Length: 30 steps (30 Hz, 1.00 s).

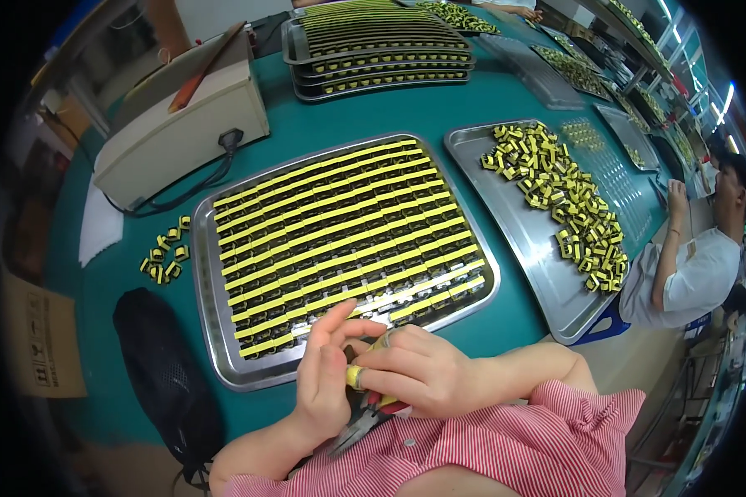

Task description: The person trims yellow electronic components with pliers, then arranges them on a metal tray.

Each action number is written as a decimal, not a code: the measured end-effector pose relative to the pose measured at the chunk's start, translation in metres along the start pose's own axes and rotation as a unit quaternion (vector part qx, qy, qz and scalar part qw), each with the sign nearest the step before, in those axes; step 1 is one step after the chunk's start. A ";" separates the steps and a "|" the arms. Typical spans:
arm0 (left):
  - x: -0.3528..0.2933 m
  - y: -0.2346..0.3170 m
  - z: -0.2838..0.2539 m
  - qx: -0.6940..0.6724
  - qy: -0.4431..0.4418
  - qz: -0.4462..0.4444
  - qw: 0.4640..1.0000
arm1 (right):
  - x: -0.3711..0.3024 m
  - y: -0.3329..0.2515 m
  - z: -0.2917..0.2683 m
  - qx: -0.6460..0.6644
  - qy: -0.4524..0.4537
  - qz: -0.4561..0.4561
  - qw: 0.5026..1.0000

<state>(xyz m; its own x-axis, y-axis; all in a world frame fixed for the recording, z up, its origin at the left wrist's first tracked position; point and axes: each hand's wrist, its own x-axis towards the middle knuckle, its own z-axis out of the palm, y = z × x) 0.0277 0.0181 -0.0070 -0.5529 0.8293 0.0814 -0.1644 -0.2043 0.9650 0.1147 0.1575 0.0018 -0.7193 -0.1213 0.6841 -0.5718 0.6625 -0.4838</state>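
Striped shirt (489, 443) backs the right hand (427, 373), closed around a yellow component (354, 378) and seemingly pliers (363, 419), just off the near edge of the tray (257, 383); probably light and stiff, the component suits pinching by its sides, left hand's (325, 389) hold unclear.

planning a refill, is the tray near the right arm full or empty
Part full: loose yellow pieces heap along the right side of the tray; bare metal shows on its left.

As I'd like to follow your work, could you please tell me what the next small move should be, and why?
Perhaps bring what looks like a small yellow piece, at the fingers of the right hand, to the tray: its nearest row shows a break just beyond the left hand.
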 end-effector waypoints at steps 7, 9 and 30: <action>0.005 -0.001 -0.006 0.066 -0.012 0.042 0.997 | -0.002 -0.004 -0.011 -0.077 0.000 -0.026 0.997; 0.012 -0.001 -0.021 -0.006 0.070 0.046 0.996 | 0.001 -0.003 -0.024 -0.091 0.040 -0.022 0.995; 0.019 0.007 -0.017 0.208 0.064 0.037 0.975 | -0.001 0.015 -0.047 0.462 0.264 0.371 0.761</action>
<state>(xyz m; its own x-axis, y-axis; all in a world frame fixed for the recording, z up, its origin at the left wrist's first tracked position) 0.0017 0.0234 -0.0027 -0.6527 0.7428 0.1489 0.2116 -0.0100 0.9773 0.1259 0.2023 0.0195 -0.8608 0.5074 0.0407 -0.2934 -0.4294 -0.8541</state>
